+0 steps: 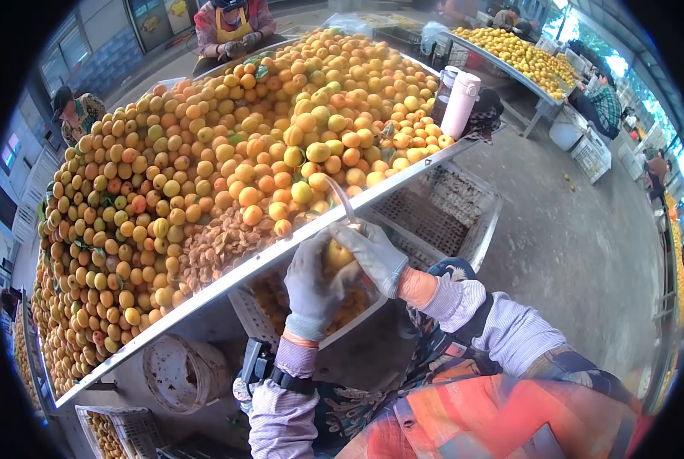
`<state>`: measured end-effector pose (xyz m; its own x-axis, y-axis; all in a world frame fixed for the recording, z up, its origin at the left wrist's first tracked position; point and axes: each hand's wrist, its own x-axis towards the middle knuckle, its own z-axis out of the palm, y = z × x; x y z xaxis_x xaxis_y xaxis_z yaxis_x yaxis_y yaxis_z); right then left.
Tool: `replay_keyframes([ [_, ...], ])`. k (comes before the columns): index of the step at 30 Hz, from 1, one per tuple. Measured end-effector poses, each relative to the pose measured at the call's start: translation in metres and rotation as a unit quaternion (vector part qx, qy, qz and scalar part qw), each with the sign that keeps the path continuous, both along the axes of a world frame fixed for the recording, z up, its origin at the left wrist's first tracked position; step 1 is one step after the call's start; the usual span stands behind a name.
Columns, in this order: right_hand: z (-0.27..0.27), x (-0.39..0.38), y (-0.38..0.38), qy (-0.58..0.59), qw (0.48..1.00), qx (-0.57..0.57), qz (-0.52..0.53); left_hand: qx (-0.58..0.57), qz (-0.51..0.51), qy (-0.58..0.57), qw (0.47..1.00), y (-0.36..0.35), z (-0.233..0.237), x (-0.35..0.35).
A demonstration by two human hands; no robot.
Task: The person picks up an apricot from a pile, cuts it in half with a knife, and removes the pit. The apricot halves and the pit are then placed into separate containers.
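My left hand (pixel 312 287), in a grey glove, is closed around a yellow apricot (pixel 336 257) just over the table's near edge. My right hand (pixel 372 255), gloved the same way, is closed on a small knife (pixel 342 197) and rests against the apricot. The knife's thin curved blade points up and away, over the rim of the table. A large heap of apricots (pixel 227 164) covers the table beyond my hands. A pile of brown pits (pixel 225 243) lies by the near rim, to the left.
Under the near table rim (pixel 242 279) stand white crates (pixel 464 218) and a dirty white bucket (pixel 180 372). A pink bottle (pixel 461 105) stands at the table's right corner. A person in a yellow apron (pixel 233 30) sits across; another table (pixel 510 57) holds more fruit.
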<state>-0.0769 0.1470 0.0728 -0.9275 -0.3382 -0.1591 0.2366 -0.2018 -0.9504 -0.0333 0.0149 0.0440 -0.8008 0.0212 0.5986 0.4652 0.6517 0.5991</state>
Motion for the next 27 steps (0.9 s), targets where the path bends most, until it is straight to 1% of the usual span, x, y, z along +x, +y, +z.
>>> replay_keyframes([
  [2, -0.002, 0.000, -0.003, -0.016, 1.000, -0.014, -0.006, -0.015, 0.023, -0.012, 1.000, 0.002, 0.007, 0.001],
  [4, -0.007, 0.000, -0.013, -0.018, 0.996, -0.067, -0.060, -0.023, 0.032, -0.016, 0.999, 0.004, 0.013, 0.002],
  [6, -0.005, 0.001, -0.022, -0.005, 0.994, -0.079, -0.070, 0.023, 0.049, -0.041, 0.998, 0.005, 0.016, 0.005],
  [7, -0.002, 0.003, -0.024, 0.008, 0.993, -0.091, -0.081, 0.023, 0.050, -0.042, 0.998, 0.005, 0.012, 0.005],
  [8, 0.009, 0.007, -0.024, 0.008, 0.995, -0.061, -0.074, 0.053, 0.052, -0.017, 0.997, 0.006, 0.011, 0.002],
  [9, 0.010, 0.007, -0.027, 0.006, 0.995, -0.060, -0.074, 0.085, 0.055, 0.008, 0.995, 0.007, 0.011, 0.002],
  [10, 0.010, 0.006, -0.032, 0.008, 0.994, -0.077, -0.078, 0.115, 0.057, -0.020, 0.992, 0.008, 0.012, 0.005],
  [11, 0.010, 0.006, -0.037, 0.010, 0.992, -0.094, -0.081, 0.116, 0.058, -0.022, 0.991, 0.009, 0.007, 0.003],
  [13, 0.005, 0.003, -0.045, 0.018, 0.993, -0.081, -0.084, 0.182, 0.088, -0.022, 0.979, 0.010, -0.003, -0.004],
  [14, 0.003, 0.002, -0.048, 0.036, 0.993, -0.063, -0.089, 0.227, 0.102, -0.038, 0.968, 0.016, 0.016, 0.002],
  [15, 0.001, 0.002, -0.051, 0.053, 0.993, -0.045, -0.094, 0.229, 0.103, -0.040, 0.967, 0.014, 0.012, -0.002],
  [16, 0.001, 0.001, -0.053, 0.081, 0.991, -0.033, -0.100, 0.280, 0.097, -0.036, 0.954, 0.013, 0.007, -0.007],
  [17, 0.003, 0.003, -0.057, 0.079, 0.992, -0.031, -0.098, 0.331, 0.091, -0.031, 0.939, 0.011, 0.005, -0.009],
  [18, 0.007, 0.005, -0.061, 0.110, 0.988, -0.020, -0.107, 0.400, 0.053, -0.055, 0.914, 0.009, 0.008, -0.005],
  [19, 0.009, 0.006, -0.064, 0.141, 0.983, -0.009, -0.116, 0.402, 0.055, -0.056, 0.912, 0.007, 0.005, -0.005],
  [20, 0.004, 0.005, -0.065, 0.174, 0.977, 0.021, -0.117, 0.376, 0.073, -0.055, 0.922, 0.004, -0.001, -0.007],
  [21, 0.001, 0.003, -0.065, 0.172, 0.978, 0.024, -0.115, 0.350, 0.091, -0.054, 0.931, 0.002, -0.009, -0.009],
  [22, -0.002, 0.001, -0.065, 0.181, 0.976, 0.060, -0.100, 0.352, 0.094, -0.056, 0.930, -0.001, -0.019, -0.012],
  [23, -0.002, -0.001, -0.065, 0.192, 0.973, 0.096, -0.084, 0.431, 0.053, -0.073, 0.898, -0.004, -0.023, -0.015],
  [24, -0.003, -0.002, -0.064, 0.191, 0.973, 0.099, -0.082, 0.507, 0.012, -0.090, 0.857, -0.006, -0.028, -0.017],
  [25, -0.003, -0.003, -0.062, 0.194, 0.972, 0.116, -0.058, 0.510, 0.013, -0.090, 0.855, -0.008, -0.032, -0.017],
  [26, -0.004, -0.003, -0.059, 0.196, 0.971, 0.133, -0.033, 0.354, 0.067, -0.108, 0.927, -0.010, -0.022, -0.012],
  [27, -0.002, -0.002, -0.057, 0.194, 0.971, 0.137, -0.030, 0.185, 0.119, -0.124, 0.968, -0.012, -0.014, -0.008],
])
